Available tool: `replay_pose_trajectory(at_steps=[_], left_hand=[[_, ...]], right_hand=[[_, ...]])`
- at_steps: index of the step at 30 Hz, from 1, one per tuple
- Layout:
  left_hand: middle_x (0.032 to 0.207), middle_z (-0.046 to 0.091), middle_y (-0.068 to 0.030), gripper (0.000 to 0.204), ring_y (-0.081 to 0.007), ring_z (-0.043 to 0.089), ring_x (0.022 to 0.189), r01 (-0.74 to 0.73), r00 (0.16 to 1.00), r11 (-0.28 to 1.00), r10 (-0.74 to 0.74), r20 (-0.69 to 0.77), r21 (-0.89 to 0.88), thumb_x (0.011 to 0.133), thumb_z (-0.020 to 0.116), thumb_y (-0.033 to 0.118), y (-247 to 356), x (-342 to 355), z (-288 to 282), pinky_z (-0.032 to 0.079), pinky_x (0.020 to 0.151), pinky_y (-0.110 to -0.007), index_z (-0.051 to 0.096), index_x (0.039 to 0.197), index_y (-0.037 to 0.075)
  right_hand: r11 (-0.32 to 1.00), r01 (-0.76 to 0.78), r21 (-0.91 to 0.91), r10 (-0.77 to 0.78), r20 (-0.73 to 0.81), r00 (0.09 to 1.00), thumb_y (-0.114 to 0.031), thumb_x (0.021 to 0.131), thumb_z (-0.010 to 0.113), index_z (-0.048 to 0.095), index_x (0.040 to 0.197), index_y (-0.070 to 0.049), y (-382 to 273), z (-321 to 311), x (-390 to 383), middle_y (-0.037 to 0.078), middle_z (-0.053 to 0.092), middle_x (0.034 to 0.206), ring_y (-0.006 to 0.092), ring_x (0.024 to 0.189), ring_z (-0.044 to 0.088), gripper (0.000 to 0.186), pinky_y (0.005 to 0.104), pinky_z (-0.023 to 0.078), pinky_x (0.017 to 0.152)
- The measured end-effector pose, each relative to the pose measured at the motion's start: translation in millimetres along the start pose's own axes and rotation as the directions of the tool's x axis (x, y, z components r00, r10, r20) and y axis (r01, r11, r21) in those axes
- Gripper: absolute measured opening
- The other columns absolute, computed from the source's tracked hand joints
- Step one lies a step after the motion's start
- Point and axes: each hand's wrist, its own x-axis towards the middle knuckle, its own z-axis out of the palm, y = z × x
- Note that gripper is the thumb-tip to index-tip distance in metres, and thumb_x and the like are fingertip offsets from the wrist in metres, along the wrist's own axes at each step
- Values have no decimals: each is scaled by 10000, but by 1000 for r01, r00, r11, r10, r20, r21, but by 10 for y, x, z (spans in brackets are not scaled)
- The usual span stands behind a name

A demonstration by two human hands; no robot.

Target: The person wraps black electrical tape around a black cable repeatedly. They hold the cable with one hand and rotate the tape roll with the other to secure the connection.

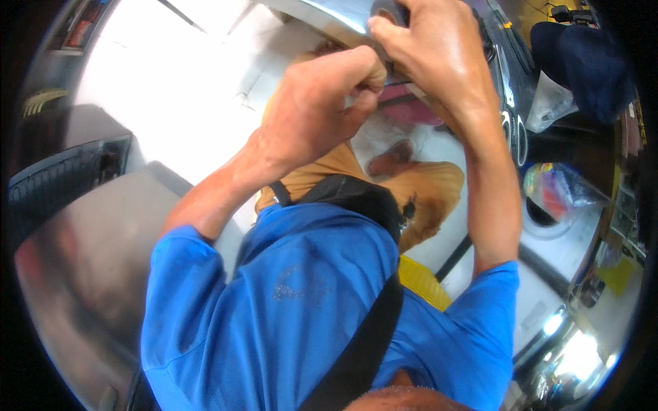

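My left hand [322, 103] is raised in front of my lap, its fingers curled in and the thumb bent close to them. What it holds, if anything, is hidden. Just right of it and farther off, my right hand [439, 48] has its thumb against a dark grey rounded thing [391, 11] at the top edge. The fingers of this hand are mostly out of sight, and the thing's kind cannot be made out. The two hands are close together by the rim of a shiny grey worktop [336, 15].
Scissors [521, 140] with black-and-white handles lie right of my right forearm. Beyond them are a dark blue cap [586, 68], a clear plastic bag [550, 103] and a white round container [548, 222]. A yellow seat [421, 281] shows beneath me. A large grey surface [89, 240] stands at left.
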Motion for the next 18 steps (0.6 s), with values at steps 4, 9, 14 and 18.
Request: replay_pose_trajectory(at_steps=[4, 9, 14, 18], left_hand=[[886, 721, -99, 177, -235, 742, 819, -93, 993, 990, 100, -63, 107, 852, 773, 30, -2, -23, -22, 605, 699, -321, 712, 1018, 31], [853, 715, -105, 190, -220, 708, 733, -22, 998, 990, 30, -59, 139, 854, 783, 37, 1, -27, -12, 575, 658, -320, 720, 1032, 19], [781, 673, -95, 131, -145, 644, 669, 112, 994, 991, -111, -17, 73, 913, 747, 72, -6, 2, -23, 525, 610, -312, 708, 1022, 10], [789, 666, -17, 139, -67, 596, 699, 363, 923, 929, -348, 167, -71, 991, 696, 155, 5, 69, -114, 499, 627, -272, 694, 1008, 17]], right_hand=[[1000, -6, 21, 4, 95, 995, -119, 774, 676, 627, 684, 60, -66, 56, 53, 318, 623, 710, 492, 718, 642, 206, 494, 459, 1136], [992, -83, 92, 68, 158, 985, -131, 774, 696, 632, 686, 49, -49, 110, 88, 303, 635, 718, 487, 732, 643, 210, 493, 451, 1142], [989, 145, -9, -146, -74, 987, -163, 887, 751, 681, 888, 17, -136, 36, -85, 122, 670, 708, 223, 675, 651, 194, 340, 507, 786], [910, -248, 333, 225, 106, 969, -198, 840, 834, 710, 942, -17, -303, -315, -741, 157, 705, 805, 333, 712, 704, 242, 434, 548, 656]])
